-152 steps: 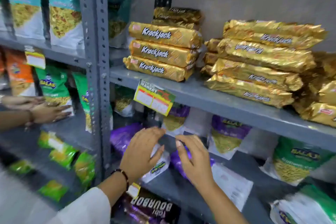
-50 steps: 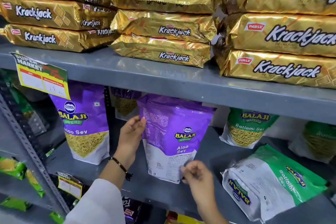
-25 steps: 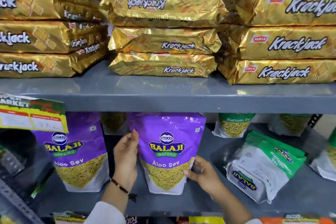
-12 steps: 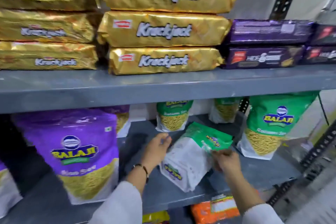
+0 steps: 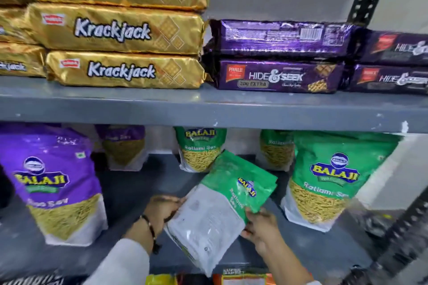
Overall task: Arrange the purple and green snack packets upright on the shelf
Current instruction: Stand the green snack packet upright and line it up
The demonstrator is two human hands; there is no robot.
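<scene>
Since half a second ago both hands have slid lower along the tilted green packet [image 5: 222, 206], and its white back panel now faces the camera more squarely. Left hand [image 5: 163, 211] grips the packet's lower left edge, fingers [image 5: 172, 201] curled around that edge and touching the white panel. Right hand [image 5: 260, 227] holds the opposite edge at about 4 o'clock from the packet's middle, its fingers closed onto the green and white border. The packet leans, its long axis running from 7 o'clock to 1 o'clock, green top toward 1 o'clock, base toward the front lip of the lower shelf [image 5: 129, 192].

At 9 o'clock of it a purple packet [image 5: 54, 183] stands upright; at 3 o'clock a large green packet [image 5: 335, 180] stands upright too. Behind, toward 12 o'clock, a smaller green packet [image 5: 200, 148] stands against the back, with another purple one [image 5: 124, 146] to its left.

The upper shelf [image 5: 208, 106] carries stacked gold Krackjack packs [image 5: 120, 30] and purple Hide & Seek packs [image 5: 278, 58].
</scene>
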